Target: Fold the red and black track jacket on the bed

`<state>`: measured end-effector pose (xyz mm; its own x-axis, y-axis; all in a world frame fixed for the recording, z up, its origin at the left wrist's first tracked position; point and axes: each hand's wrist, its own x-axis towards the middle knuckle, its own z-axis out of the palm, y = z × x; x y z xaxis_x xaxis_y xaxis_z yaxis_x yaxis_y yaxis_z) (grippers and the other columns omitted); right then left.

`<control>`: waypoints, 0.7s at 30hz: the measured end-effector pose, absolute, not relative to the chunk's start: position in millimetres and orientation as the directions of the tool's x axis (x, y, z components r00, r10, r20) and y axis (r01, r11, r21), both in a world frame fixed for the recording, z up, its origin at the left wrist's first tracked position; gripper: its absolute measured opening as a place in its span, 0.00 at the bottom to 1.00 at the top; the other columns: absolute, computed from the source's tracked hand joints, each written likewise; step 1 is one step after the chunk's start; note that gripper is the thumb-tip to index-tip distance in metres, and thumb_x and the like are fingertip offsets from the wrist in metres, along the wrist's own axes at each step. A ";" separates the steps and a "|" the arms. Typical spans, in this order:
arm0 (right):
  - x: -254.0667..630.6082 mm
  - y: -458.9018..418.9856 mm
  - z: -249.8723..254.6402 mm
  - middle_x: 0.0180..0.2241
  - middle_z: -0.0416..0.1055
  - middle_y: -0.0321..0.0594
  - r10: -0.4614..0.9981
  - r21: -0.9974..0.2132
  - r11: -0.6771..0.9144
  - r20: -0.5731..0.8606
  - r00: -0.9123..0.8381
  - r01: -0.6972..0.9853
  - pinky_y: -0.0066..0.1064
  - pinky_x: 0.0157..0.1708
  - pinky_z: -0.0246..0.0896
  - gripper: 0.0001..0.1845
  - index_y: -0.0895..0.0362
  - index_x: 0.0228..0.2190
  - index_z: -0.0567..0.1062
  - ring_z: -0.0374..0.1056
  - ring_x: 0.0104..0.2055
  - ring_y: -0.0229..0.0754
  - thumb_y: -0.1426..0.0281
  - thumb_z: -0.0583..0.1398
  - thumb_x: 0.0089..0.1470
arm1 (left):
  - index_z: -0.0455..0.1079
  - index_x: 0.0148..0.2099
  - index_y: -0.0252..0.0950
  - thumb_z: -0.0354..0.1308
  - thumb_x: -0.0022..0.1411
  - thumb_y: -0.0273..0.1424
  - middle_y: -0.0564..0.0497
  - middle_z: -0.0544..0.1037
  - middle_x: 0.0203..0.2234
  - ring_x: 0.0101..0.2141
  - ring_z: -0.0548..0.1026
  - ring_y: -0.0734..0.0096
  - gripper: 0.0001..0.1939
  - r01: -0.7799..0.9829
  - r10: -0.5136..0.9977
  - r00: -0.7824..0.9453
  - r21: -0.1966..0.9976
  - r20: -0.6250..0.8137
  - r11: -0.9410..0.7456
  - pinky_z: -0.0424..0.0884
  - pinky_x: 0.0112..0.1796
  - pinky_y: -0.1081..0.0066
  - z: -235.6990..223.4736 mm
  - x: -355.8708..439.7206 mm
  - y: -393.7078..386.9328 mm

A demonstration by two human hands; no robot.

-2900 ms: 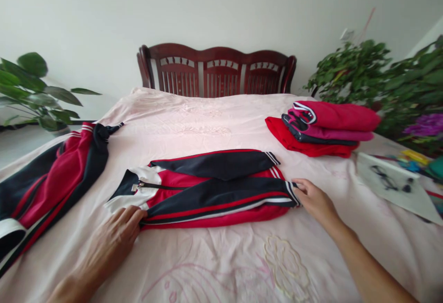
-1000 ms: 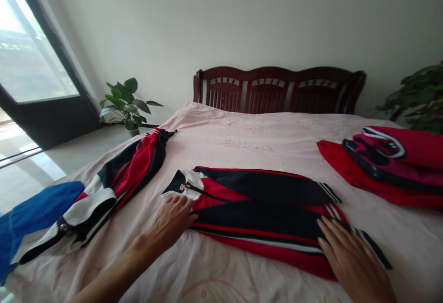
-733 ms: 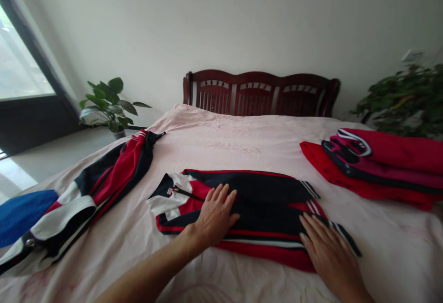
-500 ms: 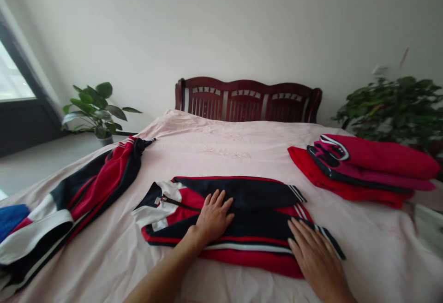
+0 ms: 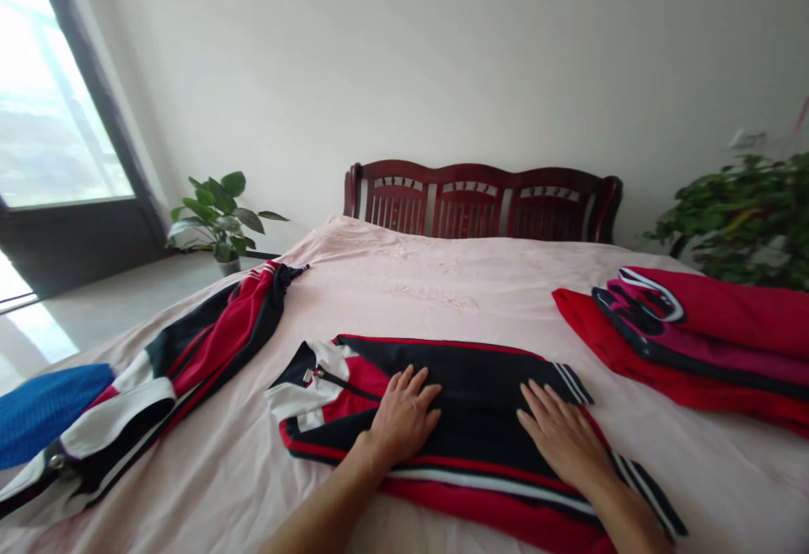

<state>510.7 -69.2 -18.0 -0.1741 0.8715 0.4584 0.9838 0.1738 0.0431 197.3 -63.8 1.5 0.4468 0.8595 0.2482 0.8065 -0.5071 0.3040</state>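
Head view: left hand [image 5: 403,416] and right hand [image 5: 559,436] lying open, gripping nothing, smoothing folded tracksuit jacket [image 5: 468,377]; sleeve cuff [image 5: 648,503] seemingly needing squaring next.

Home bedroom, carved wooden headboard [image 5: 468,173]

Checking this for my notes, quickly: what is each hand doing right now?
Left hand: open, flat on the track jacket, holding nothing.
Right hand: open, flat on the same jacket, holding nothing.
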 end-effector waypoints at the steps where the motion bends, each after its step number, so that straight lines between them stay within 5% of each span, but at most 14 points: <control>1: 514.6 -66.7 -25.0 0.57 0.70 0.45 0.879 0.035 0.179 0.443 -0.176 0.983 0.52 0.52 0.64 0.28 0.48 0.55 0.72 0.63 0.61 0.56 0.56 0.46 0.61 | 0.64 0.64 0.46 0.52 0.67 0.41 0.46 0.61 0.66 0.66 0.54 0.47 0.24 0.806 0.861 0.443 0.310 0.250 -0.505 0.54 0.63 0.46 1.5 197.0 -63.8; 8: 524.4 -63.1 -35.9 0.55 0.72 0.44 0.872 -0.013 0.213 0.454 -0.184 0.977 0.52 0.52 0.64 0.25 0.46 0.51 0.76 0.64 0.60 0.56 0.56 0.47 0.59 | 0.65 0.63 0.46 0.53 0.66 0.41 0.47 0.62 0.66 0.66 0.56 0.48 0.24 0.797 0.859 0.437 0.328 0.268 -0.507 0.55 0.63 0.48 2.9 196.3 -64.0; 17: 520.2 -63.3 -29.4 0.59 0.67 0.48 0.924 -0.024 0.131 0.365 -0.114 0.991 0.52 0.54 0.63 0.31 0.55 0.55 0.72 0.60 0.63 0.56 0.55 0.46 0.59 | 0.66 0.62 0.42 0.53 0.67 0.40 0.46 0.64 0.64 0.66 0.56 0.50 0.24 0.777 0.859 0.437 0.369 0.267 -0.510 0.55 0.63 0.50 7.3 191.4 -66.0; 21: 519.7 -64.0 -25.9 0.60 0.66 0.47 0.941 -0.045 0.126 0.323 -0.105 0.991 0.50 0.57 0.60 0.30 0.56 0.56 0.72 0.58 0.64 0.55 0.55 0.47 0.60 | 0.73 0.55 0.42 0.55 0.65 0.38 0.47 0.73 0.58 0.61 0.66 0.55 0.18 0.704 0.871 0.371 0.514 0.322 -0.490 0.60 0.61 0.57 10.9 187.1 -66.4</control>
